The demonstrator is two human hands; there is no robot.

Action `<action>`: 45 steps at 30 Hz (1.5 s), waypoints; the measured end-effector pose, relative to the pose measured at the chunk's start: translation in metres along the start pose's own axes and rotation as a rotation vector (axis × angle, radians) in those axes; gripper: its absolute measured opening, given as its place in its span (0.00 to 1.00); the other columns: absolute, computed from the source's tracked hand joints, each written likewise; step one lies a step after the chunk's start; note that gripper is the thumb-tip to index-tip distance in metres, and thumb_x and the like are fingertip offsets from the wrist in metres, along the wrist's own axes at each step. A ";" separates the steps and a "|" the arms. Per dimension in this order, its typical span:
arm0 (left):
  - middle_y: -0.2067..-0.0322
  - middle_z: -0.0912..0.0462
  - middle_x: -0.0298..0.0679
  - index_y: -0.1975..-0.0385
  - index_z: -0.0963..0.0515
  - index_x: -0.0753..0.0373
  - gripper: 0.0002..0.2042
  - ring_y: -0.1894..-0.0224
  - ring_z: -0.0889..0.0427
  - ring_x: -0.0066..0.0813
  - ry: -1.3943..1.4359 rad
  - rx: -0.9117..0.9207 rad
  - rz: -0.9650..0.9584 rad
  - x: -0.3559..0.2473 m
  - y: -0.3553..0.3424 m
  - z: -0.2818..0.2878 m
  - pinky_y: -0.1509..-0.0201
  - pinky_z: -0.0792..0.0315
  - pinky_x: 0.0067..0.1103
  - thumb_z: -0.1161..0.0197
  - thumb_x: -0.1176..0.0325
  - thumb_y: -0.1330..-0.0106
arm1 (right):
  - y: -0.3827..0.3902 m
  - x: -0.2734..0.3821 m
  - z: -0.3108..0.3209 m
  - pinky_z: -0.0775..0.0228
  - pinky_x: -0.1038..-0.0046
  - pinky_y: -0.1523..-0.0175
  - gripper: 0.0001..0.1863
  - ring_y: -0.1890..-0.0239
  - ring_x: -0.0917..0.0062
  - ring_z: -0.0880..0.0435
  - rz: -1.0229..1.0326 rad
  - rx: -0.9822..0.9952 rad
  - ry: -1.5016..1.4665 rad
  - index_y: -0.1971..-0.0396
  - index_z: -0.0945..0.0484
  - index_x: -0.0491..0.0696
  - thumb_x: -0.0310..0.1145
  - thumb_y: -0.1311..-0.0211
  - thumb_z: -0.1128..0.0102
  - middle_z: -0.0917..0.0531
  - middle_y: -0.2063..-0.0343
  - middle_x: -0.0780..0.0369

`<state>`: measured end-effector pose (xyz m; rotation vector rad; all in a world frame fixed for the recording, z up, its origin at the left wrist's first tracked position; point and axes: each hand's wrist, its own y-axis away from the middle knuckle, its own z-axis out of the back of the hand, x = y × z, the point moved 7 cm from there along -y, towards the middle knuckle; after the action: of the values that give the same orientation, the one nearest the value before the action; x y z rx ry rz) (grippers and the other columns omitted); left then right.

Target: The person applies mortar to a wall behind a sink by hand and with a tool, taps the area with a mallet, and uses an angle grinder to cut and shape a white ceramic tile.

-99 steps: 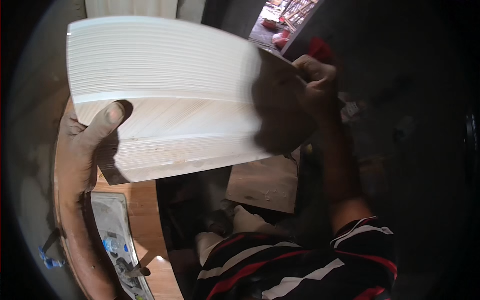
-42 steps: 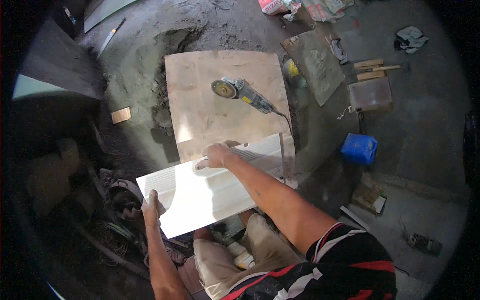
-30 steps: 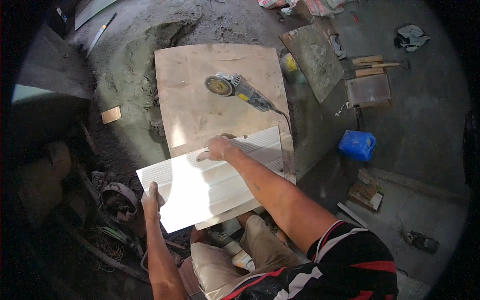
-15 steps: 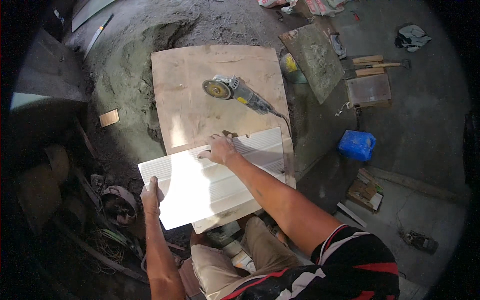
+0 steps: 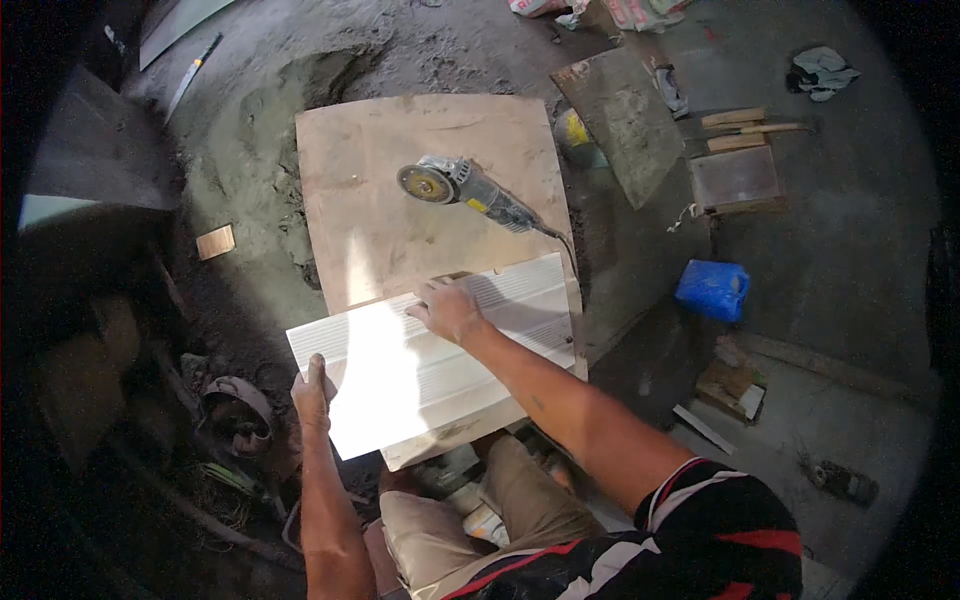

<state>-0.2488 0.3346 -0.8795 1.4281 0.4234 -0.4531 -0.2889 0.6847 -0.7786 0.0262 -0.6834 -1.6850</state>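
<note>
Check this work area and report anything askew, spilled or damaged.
The white ribbed panel slants out of square with the brown board, its left end, held by the left hand, jutting past the board's edge. Loose grey material lies heaped left of the board, looking untidy, but whether it was spilled I cannot tell.

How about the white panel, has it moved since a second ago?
Yes: against the grinder, the white panel has shifted right and a bit closer to it.
</note>
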 end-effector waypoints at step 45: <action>0.51 0.15 0.44 0.33 0.30 0.69 0.28 0.48 0.16 0.33 0.221 -0.134 -0.835 -0.069 0.876 0.230 0.40 0.25 0.27 0.32 0.62 0.29 | 0.345 0.525 0.192 0.37 0.80 0.76 0.07 0.81 0.87 0.29 0.846 0.580 -0.733 0.63 0.18 0.41 0.30 0.30 0.37 0.24 0.82 0.68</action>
<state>0.1659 0.1851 -0.0850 1.1249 1.2202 -0.9147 -0.1829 0.2667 -0.2834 -0.4312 -1.4651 -0.6080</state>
